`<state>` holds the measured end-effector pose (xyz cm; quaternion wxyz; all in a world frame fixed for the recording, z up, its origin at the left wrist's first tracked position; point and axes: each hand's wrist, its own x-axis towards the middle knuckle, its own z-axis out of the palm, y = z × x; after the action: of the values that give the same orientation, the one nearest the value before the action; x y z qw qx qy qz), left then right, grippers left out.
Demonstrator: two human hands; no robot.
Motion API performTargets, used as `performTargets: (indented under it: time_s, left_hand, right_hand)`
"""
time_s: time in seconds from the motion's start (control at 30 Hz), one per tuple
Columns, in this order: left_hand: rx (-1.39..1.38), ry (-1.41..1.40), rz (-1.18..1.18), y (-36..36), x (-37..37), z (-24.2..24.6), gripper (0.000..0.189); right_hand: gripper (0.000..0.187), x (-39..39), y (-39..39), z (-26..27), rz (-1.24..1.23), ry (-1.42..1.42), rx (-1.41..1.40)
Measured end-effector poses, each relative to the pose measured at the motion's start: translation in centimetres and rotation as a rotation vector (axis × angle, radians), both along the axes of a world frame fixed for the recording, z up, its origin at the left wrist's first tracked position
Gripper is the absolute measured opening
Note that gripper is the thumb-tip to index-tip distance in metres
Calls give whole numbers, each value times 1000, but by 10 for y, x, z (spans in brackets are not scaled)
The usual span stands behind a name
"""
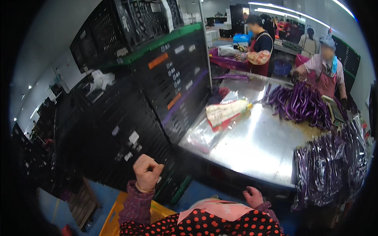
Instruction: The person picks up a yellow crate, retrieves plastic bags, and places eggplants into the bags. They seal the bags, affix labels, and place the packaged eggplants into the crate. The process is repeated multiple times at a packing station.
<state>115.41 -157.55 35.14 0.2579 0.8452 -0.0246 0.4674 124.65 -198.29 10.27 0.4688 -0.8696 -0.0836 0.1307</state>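
Note:
My left hand (147,171) is raised with curled fingers beside the stacked black plastic crates (118,118); whether something small is pinched in it cannot be told. Low in front of me, just short of the metal table (265,147), my right hand (253,197) has its thumb apart from the fingers and holds nothing visible. Bagged long purple eggplants (322,168) lie at the table's right near corner. Behind them is a pile of loose long eggplants (298,101). A cream and red package (227,112) and clear plastic bags (200,135) rest on the table's left part.
A yellow plastic crate (113,218) stands by my left side, with a wooden pallet (82,206) farther left. A weighing scale (333,109) is at the table's right, near a co-worker (324,67). Another co-worker (260,47) stands beyond the table's far edge.

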Motion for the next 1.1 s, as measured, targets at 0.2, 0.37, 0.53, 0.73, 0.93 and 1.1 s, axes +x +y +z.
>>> performTargets:
  time_s: [0.2,0.37,0.53,0.73,0.93,1.1]
  left_hand:
    - [238,-236,90,-2,90,125,22]
    - [-389,-153,-349,2,196,226,18]
    - [-487,-141,-245,30,285,314,28]
    - [-424,-3,326,72,347,349,40]
    - [-263,-96,502,78,375,373,49]
    - [-417,-242,508,110,407,389,36]
  right_hand:
    - [44,68,69,40,212,-204,-88]
    - [47,107,92,46,443,-117,-139]
    - [53,150,76,43,513,-6,-208]
    - [57,197,37,35,521,50,-290]
    - [55,226,17,15,489,241,-318]
    - [55,243,17,0,524,294,-367]
